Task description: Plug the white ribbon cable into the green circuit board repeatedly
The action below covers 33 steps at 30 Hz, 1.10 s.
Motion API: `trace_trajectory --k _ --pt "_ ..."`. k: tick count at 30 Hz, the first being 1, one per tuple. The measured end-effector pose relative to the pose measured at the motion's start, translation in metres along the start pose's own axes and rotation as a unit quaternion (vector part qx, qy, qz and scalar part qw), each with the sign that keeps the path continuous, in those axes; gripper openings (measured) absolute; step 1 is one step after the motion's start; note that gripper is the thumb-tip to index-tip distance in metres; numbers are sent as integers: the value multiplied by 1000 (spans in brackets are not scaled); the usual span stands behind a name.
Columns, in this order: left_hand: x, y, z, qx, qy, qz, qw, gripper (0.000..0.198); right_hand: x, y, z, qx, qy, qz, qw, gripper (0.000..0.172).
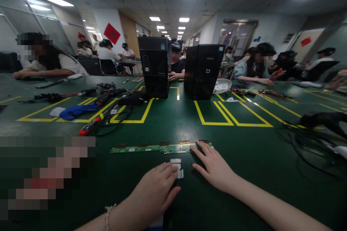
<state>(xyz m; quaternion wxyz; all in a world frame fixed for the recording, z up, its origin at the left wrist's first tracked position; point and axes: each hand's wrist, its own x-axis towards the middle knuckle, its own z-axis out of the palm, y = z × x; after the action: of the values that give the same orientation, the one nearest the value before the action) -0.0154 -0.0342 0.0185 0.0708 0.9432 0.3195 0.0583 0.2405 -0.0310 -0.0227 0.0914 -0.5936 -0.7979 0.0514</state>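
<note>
A long, narrow green circuit board (154, 149) with copper-coloured tabs along its far edge lies flat on the table. My right hand (213, 168) is open, its spread fingertips resting at the board's right end. Nearer to me is a flat, whitish ribbon-like piece (177, 165), partly covered by the fingers of my left hand (158, 184). That hand lies over it with the thumb held apart; whether the fingers press on it I cannot tell. A blue and white edge (156, 223) shows under my left wrist, mostly hidden.
Two black computer towers (154, 68) (203, 72) stand upright ahead on the green table. At left lie a red-handled screwdriver (90, 125), a blue glove (77, 111) and cables; black cables (303, 148) lie at right. Yellow tape marks the surface. Several people sit around.
</note>
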Motion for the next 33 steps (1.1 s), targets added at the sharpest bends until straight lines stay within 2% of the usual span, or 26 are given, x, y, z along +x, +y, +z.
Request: trace_trajectory --k 3,6,9,12,18,23,27,33 --pt "10 10 4 -22 -8 6 1000 40 0 5 -1 -7 45 -29 999 59" --pt "20 15 12 -40 14 15 999 39 2 12 -6 -9 77 -78 994 46" --pt "29 14 21 -39 33 26 998 35 7 19 -12 8 74 -137 988 38" --pt "35 8 26 -53 43 35 997 35 12 24 -17 33 48 -166 984 37" --pt "31 -9 27 -108 26 56 992 48 11 30 -17 61 -18 -165 984 47" --pt "27 -13 26 -126 -2 52 991 57 11 32 -16 71 -64 -137 986 52" --pt "27 -14 27 -110 -25 51 992 63 11 34 -15 68 -74 -128 987 51" --pt "26 -16 33 -108 -9 54 993 63 9 34 -14 73 -66 -133 986 52"
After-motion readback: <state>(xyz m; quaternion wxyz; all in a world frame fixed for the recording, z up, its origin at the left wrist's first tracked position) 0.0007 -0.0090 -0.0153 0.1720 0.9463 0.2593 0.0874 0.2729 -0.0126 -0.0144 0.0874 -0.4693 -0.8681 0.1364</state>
